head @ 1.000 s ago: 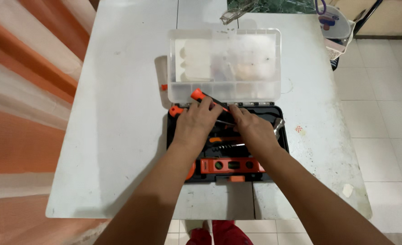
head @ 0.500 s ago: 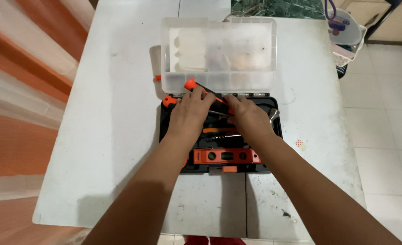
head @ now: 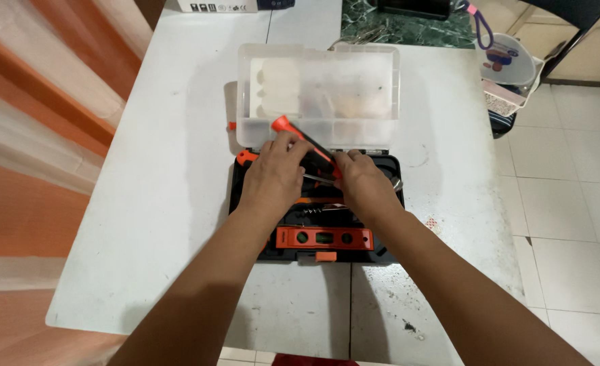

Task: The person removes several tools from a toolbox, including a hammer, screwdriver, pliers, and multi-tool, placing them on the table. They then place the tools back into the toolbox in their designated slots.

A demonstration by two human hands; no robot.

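Note:
An open black tool case (head: 385,252) lies on a white table (head: 164,203), its clear lid (head: 317,95) standing up at the back. My left hand (head: 276,173) and my right hand (head: 361,183) are both over the case. Between them they grip an orange and black tool handle (head: 303,144) that slants up to the left. An orange spirit level (head: 323,238) sits in the case's front slot, and a dark metal bit (head: 317,211) lies just behind it. My hands hide the other tools in the case.
An orange curtain (head: 35,135) hangs along the left. A white bowl (head: 510,61) stands on a stool at the upper right beside the table. A box (head: 218,5) lies at the table's far edge. Tiled floor (head: 571,203) is on the right.
The view has shifted, so the case sits a little lower in the picture. Both hands stay on the orange and black handle with little change in grip.

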